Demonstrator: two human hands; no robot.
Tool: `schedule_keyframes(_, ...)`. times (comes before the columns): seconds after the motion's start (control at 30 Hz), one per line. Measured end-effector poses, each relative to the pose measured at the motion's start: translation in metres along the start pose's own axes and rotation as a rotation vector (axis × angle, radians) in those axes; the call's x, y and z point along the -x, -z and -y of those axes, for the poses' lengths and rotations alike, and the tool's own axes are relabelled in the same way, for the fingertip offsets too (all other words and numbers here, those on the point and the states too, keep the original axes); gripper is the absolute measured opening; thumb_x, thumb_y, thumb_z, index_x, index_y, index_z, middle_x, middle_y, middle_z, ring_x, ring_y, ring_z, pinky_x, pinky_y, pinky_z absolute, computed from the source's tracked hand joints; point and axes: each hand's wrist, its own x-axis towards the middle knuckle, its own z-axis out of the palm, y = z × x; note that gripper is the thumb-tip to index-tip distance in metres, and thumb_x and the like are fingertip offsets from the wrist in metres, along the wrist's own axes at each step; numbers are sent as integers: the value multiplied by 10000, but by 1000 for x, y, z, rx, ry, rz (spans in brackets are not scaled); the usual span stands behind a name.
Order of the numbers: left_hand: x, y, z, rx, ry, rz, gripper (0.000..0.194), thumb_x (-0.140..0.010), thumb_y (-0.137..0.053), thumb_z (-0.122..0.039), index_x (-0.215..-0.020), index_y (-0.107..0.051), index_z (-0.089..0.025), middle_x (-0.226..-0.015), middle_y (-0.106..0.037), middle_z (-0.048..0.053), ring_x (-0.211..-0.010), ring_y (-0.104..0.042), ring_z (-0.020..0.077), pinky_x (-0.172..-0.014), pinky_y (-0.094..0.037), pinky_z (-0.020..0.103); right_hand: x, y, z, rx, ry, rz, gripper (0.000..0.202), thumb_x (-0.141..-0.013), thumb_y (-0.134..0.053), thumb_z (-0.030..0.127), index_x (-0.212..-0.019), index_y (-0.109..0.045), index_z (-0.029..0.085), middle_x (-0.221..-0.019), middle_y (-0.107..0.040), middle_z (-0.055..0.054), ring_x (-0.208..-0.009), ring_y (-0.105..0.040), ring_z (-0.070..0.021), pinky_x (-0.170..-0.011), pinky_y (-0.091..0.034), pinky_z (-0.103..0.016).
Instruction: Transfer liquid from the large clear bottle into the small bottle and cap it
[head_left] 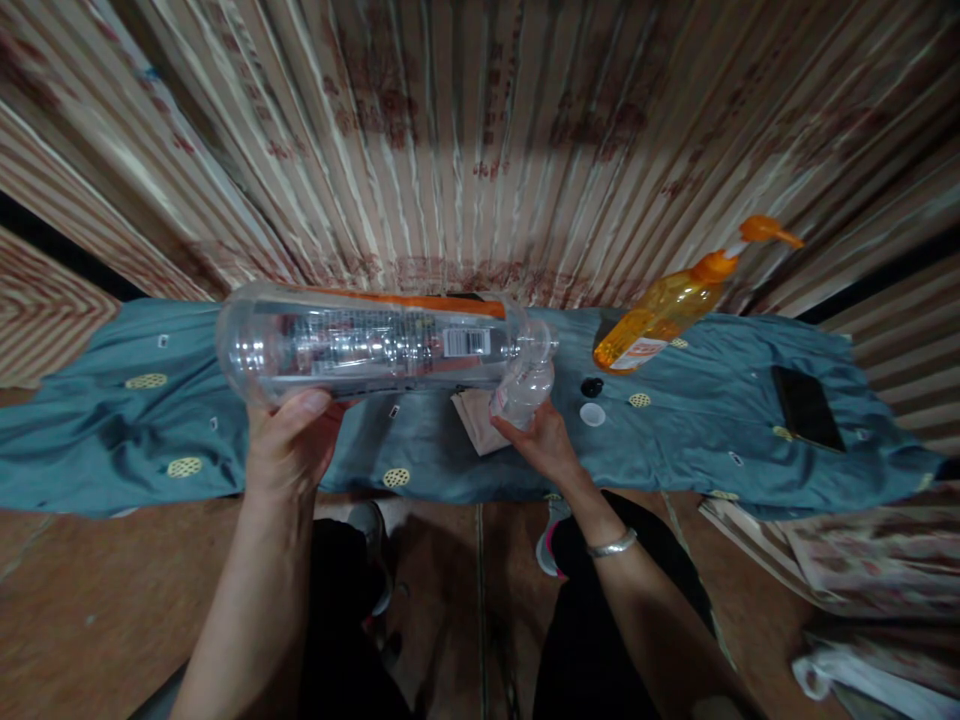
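We see cloth-covered desk [705,430] across mid-frame. Big clear bottle [360,345], left of centre, held sideways; left hand [294,440] grip wrapped round underside. Pump bottle [660,315], right of centre. Phone [808,408], far right. Small clear bottle [525,390], near centre, by big bottle's neck; right hand [544,440] grip pinching it. White disc [592,414] beside.

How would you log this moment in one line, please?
left hand: holding large bottle sideways | right hand: holding small bottle near large bottle's neck | on cloth: pump bottle
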Motion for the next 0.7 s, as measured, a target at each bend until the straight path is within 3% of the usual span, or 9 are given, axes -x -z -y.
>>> schedule_keyframes(0.2,-1,5,1,4,1,35,1243,-519,-1106,-338,-1603,-526,-514,-1075,-853,-9,-1058,-828,326,-1015,-673,587,0,0,1,-8,-2,-10,747,-813,-890,513,-1431,-641,174,-1288,-837,-190,-1205,-816,-401,-1060,-667,-575)
schedule_keyframes(0.4,0,4,0,-1,13,-11,1317,-460,-1131,-355,-1611,-511,-518,-1039,-852,-24,-924,-820,287,-1016,-672,585,0,1,2,-11,-30,7,786,-804,-885,517,-1448,-630,143,-1289,-833,-212,-1217,-811,-409,-1081,-653,-585)
schedule_keyframes(0.7,-1,3,1,-21,-28,19,1312,-490,-1115,-364,-1629,-484,-530,-1021,-849,-34,-888,-819,287,-1005,-677,587,0,1,2,-9,-25,4,790,-806,-892,515,-1456,-615,161,-1319,-823,-212,-1238,-802,-419,-1101,-637,-607)
